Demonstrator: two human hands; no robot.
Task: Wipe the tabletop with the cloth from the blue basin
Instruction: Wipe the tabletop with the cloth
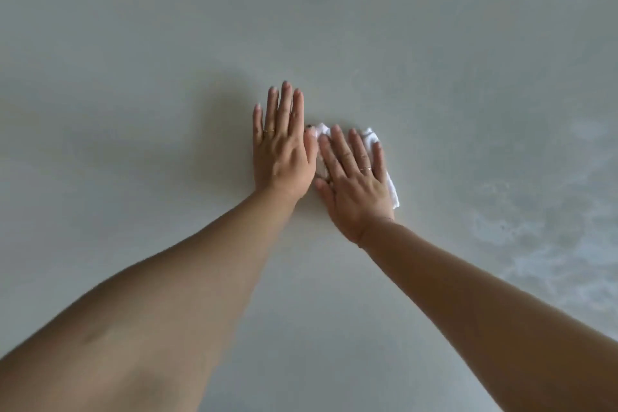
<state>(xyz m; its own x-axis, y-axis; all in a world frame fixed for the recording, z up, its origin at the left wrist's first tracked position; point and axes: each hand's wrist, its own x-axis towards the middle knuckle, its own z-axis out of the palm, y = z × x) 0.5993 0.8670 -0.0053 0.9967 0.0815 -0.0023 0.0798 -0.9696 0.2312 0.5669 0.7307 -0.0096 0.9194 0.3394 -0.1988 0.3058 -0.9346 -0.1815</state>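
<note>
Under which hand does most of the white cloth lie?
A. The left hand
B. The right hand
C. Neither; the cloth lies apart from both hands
B: the white cloth shows past the straight fingers and the outer edge of the right hand, which lies flat on it, while the left hand lies flat beside it, mostly on the bare tabletop.

Cloth (370, 136) mostly beneath right hand (356, 186)

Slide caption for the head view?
On the tabletop, right hand presses the white cloth; left hand lies flat alongside.
</note>
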